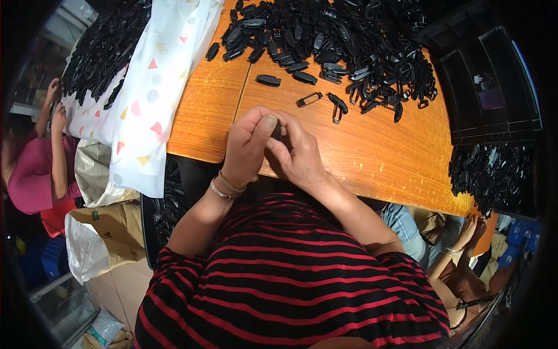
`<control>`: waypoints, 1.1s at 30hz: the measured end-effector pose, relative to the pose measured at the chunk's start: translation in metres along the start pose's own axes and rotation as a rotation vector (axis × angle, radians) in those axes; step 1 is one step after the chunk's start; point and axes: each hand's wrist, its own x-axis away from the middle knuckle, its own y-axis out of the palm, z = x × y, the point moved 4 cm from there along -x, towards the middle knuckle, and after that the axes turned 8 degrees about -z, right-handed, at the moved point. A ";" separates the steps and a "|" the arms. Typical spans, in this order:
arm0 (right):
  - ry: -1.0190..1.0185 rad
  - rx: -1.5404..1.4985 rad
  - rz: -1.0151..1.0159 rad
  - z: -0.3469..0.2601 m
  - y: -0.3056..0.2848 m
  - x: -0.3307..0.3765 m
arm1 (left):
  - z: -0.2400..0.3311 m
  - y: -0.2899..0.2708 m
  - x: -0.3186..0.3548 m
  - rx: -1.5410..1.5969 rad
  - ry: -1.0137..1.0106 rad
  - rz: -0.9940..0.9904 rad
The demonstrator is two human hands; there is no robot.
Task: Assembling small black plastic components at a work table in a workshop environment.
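At the far left edge, a co-worker in a pink top [29, 174] sits beside brown and white sacks [96, 238]; any marks on them are too small to make out. Next comes a white cloth with coloured shapes [152, 87] hanging off the orange worktop [372, 157]. Over its near edge, the left hand [247, 145] and right hand [297, 154] meet, fingers pinched together on a small black plastic piece [278, 131], mostly hidden. It could slip off the edge into the lap if the grip loosens. Beyond lies a heap of black clips [331, 41], then black trays [491, 87] at right.
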 end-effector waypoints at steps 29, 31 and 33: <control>-0.059 0.536 -0.280 0.032 -0.061 -0.046 | -0.007 -0.045 -0.087 -1.446 0.193 -0.130; 0.085 0.113 -0.137 0.042 -0.064 -0.036 | -0.008 -0.049 -0.088 -1.372 0.133 -0.107; 0.080 0.214 -0.116 0.041 -0.065 -0.028 | -0.007 -0.051 -0.089 -1.418 0.145 -0.095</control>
